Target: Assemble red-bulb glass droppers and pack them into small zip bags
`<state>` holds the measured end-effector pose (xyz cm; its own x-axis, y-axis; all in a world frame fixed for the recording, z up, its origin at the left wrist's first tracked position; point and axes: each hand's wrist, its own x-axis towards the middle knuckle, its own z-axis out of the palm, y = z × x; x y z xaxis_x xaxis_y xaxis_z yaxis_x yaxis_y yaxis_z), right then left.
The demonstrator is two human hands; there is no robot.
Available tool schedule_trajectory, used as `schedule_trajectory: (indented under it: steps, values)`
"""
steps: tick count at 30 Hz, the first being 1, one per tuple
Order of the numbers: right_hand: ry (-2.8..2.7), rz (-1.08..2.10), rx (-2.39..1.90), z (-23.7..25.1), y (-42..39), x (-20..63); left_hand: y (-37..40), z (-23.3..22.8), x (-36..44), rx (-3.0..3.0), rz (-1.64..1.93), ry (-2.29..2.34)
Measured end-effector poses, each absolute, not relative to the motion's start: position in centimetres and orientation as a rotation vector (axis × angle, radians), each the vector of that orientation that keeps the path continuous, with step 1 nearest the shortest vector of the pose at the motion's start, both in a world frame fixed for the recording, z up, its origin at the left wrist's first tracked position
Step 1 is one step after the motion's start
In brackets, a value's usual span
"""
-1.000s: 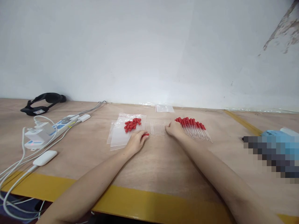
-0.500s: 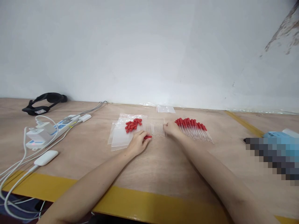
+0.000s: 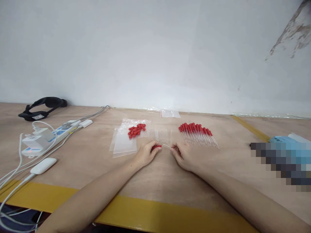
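Between the fingers of my left hand (image 3: 146,153) is a red rubber bulb (image 3: 156,147), its open end facing right. My right hand (image 3: 183,155) pinches a thin clear glass tube (image 3: 167,146) that points left at the bulb, with a small gap between them. Just beyond my hands lies a row of clear tubes (image 3: 159,134). Loose red bulbs (image 3: 136,130) are heaped at the left on clear plastic bags (image 3: 124,144). On the right, several droppers with red bulbs fitted (image 3: 198,132) lie side by side, bulbs facing away from me.
At the left are a white power strip (image 3: 60,133) with chargers, a white oval device (image 3: 43,165) with cables, and a black headset strap (image 3: 43,108). A small plastic bag (image 3: 170,114) lies by the wall. Blue packaging (image 3: 286,142) is at the right, partly behind a pixelated patch.
My right hand has drawn back toward me from the row with a clear tube in it. My left hand, still holding the red bulb, has shifted slightly to the right and nearer.
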<state>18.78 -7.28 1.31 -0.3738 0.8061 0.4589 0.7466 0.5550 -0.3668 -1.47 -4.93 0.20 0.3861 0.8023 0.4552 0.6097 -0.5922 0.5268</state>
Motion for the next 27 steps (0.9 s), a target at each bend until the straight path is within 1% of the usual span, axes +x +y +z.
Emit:
schedule_trajectory:
  steps: [8, 15, 21, 27]
  values:
    - [-2.225, 0.156, -1.272, 1.5, -7.3, 18.5, -5.2, 0.1, -1.3, 2.324, 1.044, 1.191]
    - [-2.203, 0.231, -1.062, -0.6, -6.3, 19.3, -5.2, -0.1, -1.5, 2.259, 0.988, 1.165]
    - [-2.37, 0.118, -1.036, 0.3, -6.1, 19.9, -5.7, 0.4, -1.6, 2.291, 0.834, 1.081]
    - [-2.402, -0.018, -1.047, 0.5, -6.5, 19.8, -5.9, 0.2, -1.5, 2.405, 0.836, 1.103]
